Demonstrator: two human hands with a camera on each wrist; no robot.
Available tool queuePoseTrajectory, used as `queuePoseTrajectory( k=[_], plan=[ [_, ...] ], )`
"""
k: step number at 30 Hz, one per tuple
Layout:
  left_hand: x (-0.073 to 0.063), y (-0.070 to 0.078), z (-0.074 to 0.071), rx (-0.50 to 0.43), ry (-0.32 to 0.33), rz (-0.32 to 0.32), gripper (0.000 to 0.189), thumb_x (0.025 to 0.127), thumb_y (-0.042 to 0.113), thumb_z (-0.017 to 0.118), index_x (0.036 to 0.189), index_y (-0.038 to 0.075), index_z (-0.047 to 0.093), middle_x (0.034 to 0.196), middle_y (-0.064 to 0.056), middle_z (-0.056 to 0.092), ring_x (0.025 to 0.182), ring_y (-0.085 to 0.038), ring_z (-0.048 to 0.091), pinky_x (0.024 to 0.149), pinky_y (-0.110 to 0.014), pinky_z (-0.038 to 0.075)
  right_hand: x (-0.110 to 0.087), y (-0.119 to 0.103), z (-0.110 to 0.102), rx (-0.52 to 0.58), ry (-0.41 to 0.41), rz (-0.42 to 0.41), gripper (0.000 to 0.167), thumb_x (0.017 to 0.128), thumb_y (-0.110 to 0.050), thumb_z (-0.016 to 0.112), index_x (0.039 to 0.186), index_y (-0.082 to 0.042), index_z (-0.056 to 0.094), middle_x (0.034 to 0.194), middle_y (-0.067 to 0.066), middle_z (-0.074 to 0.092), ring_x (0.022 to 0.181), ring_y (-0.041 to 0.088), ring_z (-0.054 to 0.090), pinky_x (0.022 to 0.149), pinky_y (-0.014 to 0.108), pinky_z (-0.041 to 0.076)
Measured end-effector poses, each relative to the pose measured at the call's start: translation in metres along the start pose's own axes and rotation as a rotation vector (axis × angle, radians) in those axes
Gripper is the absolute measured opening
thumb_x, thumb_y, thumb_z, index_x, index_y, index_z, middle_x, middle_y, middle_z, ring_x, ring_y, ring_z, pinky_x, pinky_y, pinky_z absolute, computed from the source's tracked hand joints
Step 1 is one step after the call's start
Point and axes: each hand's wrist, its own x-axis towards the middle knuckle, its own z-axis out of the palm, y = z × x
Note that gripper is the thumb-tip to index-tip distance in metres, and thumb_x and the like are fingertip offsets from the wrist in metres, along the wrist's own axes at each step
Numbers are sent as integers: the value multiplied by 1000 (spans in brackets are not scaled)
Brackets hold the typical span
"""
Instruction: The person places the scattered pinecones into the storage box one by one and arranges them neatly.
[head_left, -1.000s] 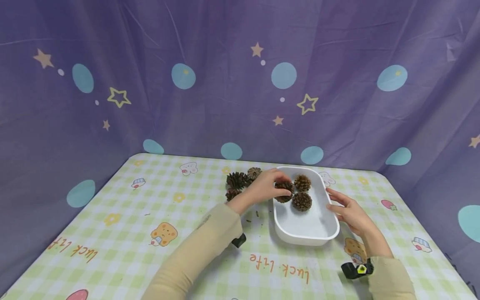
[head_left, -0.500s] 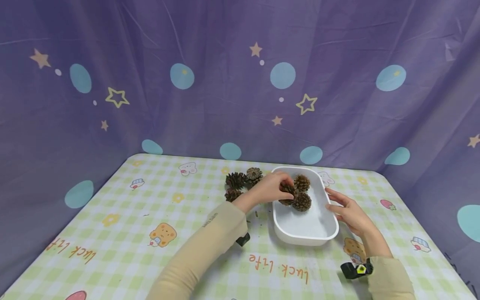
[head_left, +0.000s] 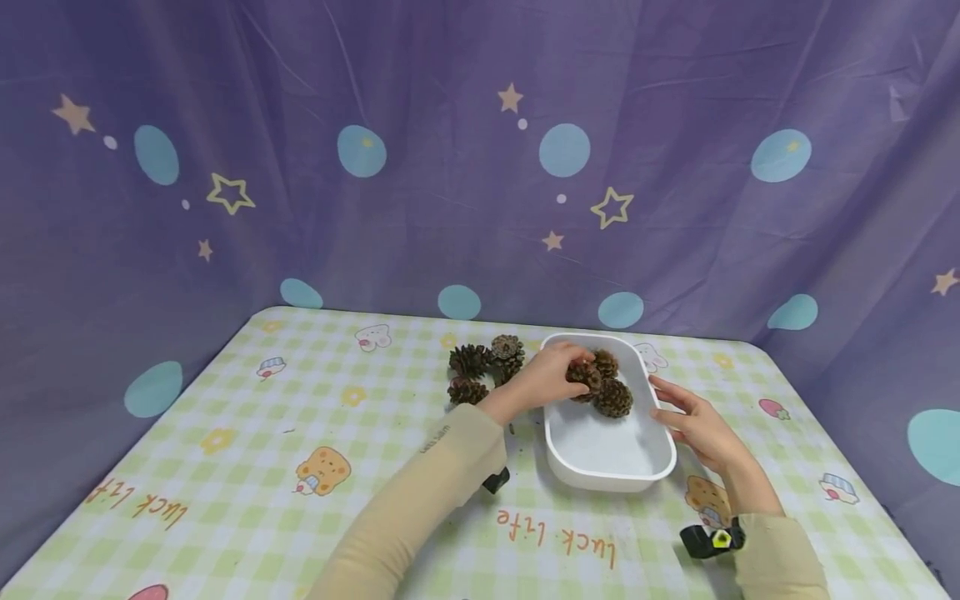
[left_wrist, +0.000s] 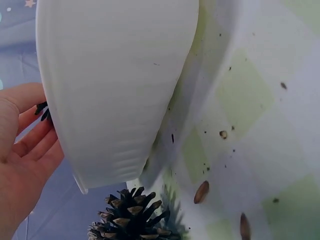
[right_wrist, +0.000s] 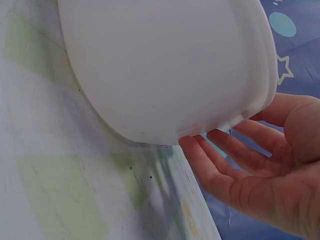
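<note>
My left hand reaches over the left rim of a white plastic box and grips a brown pine cone inside it. Two other pine cones lie against that one, a nearer cone and a farther cone. In the left wrist view the box wall hides most of the held cone, and only a few dark scales show between thumb and fingers. My right hand rests at the box's right side. The right wrist view shows its fingertips touching the outer wall, with the thumb near the rim.
Left of the box several loose pine cones sit in a cluster, among them a dark one and a paler one. Small brown scales are scattered on the checked tablecloth. A purple curtain hangs behind.
My left hand has carried its pine cone rightward, deeper into the box. The nearer cone inside has shifted slightly right. My right hand has stayed at the box's side.
</note>
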Motion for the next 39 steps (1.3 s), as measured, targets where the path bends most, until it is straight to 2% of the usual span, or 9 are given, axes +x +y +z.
queuePoseTrajectory(
  k=[6, 9, 15, 21, 26, 31, 37, 39],
  plan=[
    [-1, -6, -1, 65, -24, -3, 41, 82, 26, 68, 120, 13, 59, 112, -1, 56, 101, -13, 54, 90, -23, 44, 0, 1, 0, 23, -1, -16, 65, 91, -14, 54, 145, -6, 19, 144, 26, 22, 105, 8, 51, 82, 29, 50],
    [-1, -8, 0, 98, -57, -2, 41, 81, 25, 68, 119, 12, 59, 113, -2, 56, 102, -14, 54, 90, -23, 44, 0, 2, 1, 37, -3, -19, 66, 90, -15, 55, 145, -5, 19, 143, 26, 23, 99, 0, 51, 81, 28, 50],
    [-3, -6, 5, 137, -137, -12, 42, 83, 28, 67, 121, 15, 56, 120, 0, 53, 106, -13, 53, 89, -23, 44, 0, 2, 1, 27, -6, -6, 68, 90, -18, 56, 145, -7, 19, 144, 26, 21, 102, 2, 50, 84, 32, 49],
    [-5, -2, 6, 153, -171, -39, 40, 83, 29, 67, 120, 19, 57, 121, 0, 52, 104, -13, 54, 86, -23, 46, -1, 1, 1, 35, -1, -18, 67, 90, -15, 55, 145, -5, 19, 143, 27, 23, 101, 1, 51, 82, 30, 50],
    [-5, -3, 6, 171, -172, -53, 40, 83, 29, 67, 121, 20, 57, 121, 0, 52, 103, -13, 54, 86, -24, 46, -1, 1, 1, 46, -5, -24, 67, 90, -14, 55, 145, -4, 19, 142, 27, 24, 97, -1, 53, 81, 28, 50],
    [-9, -6, 3, 171, -167, -32, 43, 83, 29, 66, 124, 17, 55, 120, 1, 53, 105, -13, 54, 88, -23, 46, -1, 1, 1, 40, -5, -23, 67, 90, -14, 55, 145, -4, 19, 142, 27, 23, 97, -2, 52, 81, 27, 50],
    [-17, -12, -10, 154, -140, -12, 42, 84, 27, 66, 123, 14, 55, 124, -1, 53, 110, -16, 53, 93, -27, 45, -1, 0, 0, 31, -11, -21, 67, 90, -15, 55, 145, -6, 18, 144, 27, 22, 99, -1, 52, 80, 27, 50],
    [-22, -15, -18, 140, -126, -12, 42, 84, 26, 66, 122, 14, 56, 125, -2, 53, 117, -18, 49, 97, -29, 42, -1, 0, 0, 26, -14, -18, 68, 90, -16, 55, 146, -7, 17, 144, 27, 21, 99, -1, 52, 80, 28, 50]
  ],
)
